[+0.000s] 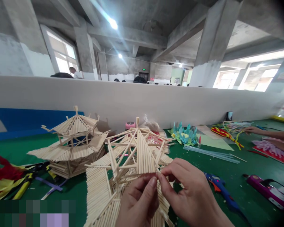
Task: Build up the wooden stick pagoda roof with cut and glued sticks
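Note:
A pagoda model (pixel 145 154) built of thin wooden sticks stands in front of me, its upper roof partly covered by a fan of sticks laid side by side. My left hand (pixel 140 201) is closed in a pinch just under the lower edge of that fan; its fingertips hide whatever is between them. Beside it, my right hand (pixel 186 183) pinches the pale end of a thin wooden stick (pixel 158 171) at the fan's right corner. Both hands cover part of the lower roof. A second, more fully covered stick pagoda (pixel 75 145) stands to the left.
A blue glue gun (pixel 223 190) and a purple device (pixel 268 190) lie at right. Behind are a blue-green paper craft (pixel 184 134), translucent glue sticks (pixel 210 154) and a pink-lidded container (pixel 130 125). Red and yellow material (pixel 7 176) lies left. Another person's hand (pixel 253 130) reaches in at far right.

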Demonstrator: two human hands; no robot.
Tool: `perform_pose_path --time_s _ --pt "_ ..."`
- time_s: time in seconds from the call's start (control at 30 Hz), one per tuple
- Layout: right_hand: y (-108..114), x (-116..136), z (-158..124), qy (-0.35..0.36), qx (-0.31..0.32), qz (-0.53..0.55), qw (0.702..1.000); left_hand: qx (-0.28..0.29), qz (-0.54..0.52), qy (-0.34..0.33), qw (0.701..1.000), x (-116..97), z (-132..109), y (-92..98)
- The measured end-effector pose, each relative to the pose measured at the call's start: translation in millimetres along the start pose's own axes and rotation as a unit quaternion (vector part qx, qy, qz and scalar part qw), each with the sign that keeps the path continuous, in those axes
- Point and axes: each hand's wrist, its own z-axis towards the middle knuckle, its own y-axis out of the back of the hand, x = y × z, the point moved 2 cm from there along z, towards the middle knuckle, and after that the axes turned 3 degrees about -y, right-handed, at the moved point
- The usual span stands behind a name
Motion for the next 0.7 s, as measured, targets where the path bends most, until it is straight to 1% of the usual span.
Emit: perform_pose_path --time_s 0.23,0.4,0.5,0.6,0.7 --pt "-9.5 -0.9 0.9 0.014 -0.043 0.008 0.999 -0.013 -0.021 0.0 1.0 -1.9 -0.7 -1.1" --pt "-11.6 -1.7 -0.1 0.01 -0.067 0.025 0.997 -0.001 -0.035 0.02 0.999 -0.9 0.6 -1.9" --pt "-11.9 -4.0 -1.7 -0.007 -0.049 0.068 0.996 0.005 -0.039 0.021 0.999 -1.0 1.5 -1.0" --pt "-13.0 -7.9 -2.8 -0.037 -0.017 0.109 0.993 0.026 -0.043 0.014 0.999 -1.6 2.5 -0.1" --pt "-14.0 -11.1 -2.9 -0.063 -0.003 0.139 0.988 0.043 -0.05 0.013 0.998 -1.7 3.8 0.7"
